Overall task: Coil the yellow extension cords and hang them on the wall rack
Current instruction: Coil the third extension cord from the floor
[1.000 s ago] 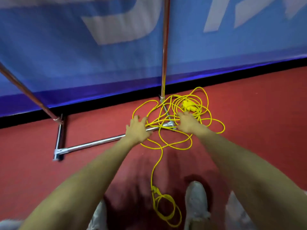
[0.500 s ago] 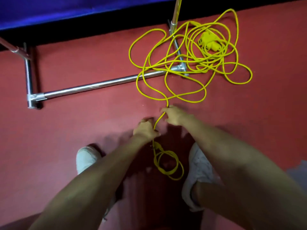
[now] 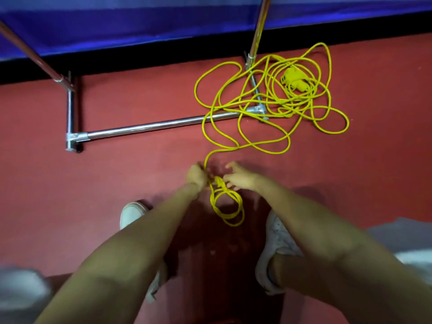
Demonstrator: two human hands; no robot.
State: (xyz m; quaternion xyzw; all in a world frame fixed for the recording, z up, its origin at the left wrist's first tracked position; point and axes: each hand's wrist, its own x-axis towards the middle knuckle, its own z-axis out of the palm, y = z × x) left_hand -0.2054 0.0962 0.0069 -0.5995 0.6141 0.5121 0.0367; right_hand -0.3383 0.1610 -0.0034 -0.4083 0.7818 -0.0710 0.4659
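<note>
A yellow extension cord lies in a loose tangle on the red floor, draped over the foot of a metal rack. Its yellow socket block sits in the tangle at the upper right. One strand runs down to a small coil between my feet. My left hand grips the strand just above that coil. My right hand has spread fingers touching the top of the coil beside the yellow plug.
The chrome rack base bar runs across the floor with uprights rising at both ends. A blue banner with a black strip below backs the floor. My white shoes flank the coil.
My hands left the tangle by the rack and came back toward my feet. The left hand took hold of the strand; the small coil now hangs from it.
</note>
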